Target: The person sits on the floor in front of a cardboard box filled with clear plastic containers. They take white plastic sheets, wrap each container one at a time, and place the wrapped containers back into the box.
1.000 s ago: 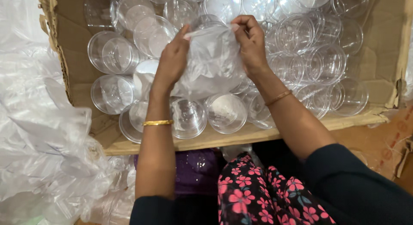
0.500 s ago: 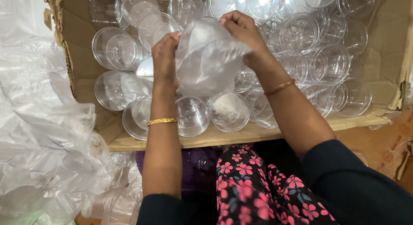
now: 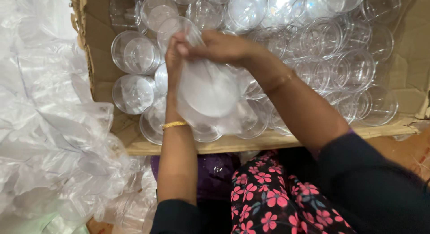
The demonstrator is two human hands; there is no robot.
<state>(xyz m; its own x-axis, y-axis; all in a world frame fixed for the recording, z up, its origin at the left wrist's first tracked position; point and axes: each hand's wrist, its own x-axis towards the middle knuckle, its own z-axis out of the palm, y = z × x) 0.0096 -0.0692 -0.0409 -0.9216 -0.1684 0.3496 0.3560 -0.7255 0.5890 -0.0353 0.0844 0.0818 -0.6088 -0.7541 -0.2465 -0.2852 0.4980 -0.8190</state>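
A cardboard box [image 3: 105, 77] is packed with clear round containers [image 3: 134, 55]. Above it, a thin plastic bag [image 3: 208, 97] holding one container is kept hanging: its gathered mouth is pinched between left hand [image 3: 175, 59] and right hand [image 3: 219, 46], fingers closed.

Both hands up over the cardboard box [image 3: 103, 88], pinching the top of a clear plastic bag [image 3: 208, 93]. Left hand [image 3: 174, 59] and right hand [image 3: 219, 47] touch each other at the bag's neck; bag hangs below them with a round clear container inside. Box is packed with clear round plastic containers [image 3: 134, 52], open sides up. Gold bangle [image 3: 174, 124] on the left wrist, just above the box's near edge. Heap of crumpled clear plastic bags [image 3: 49, 126] left of the box.
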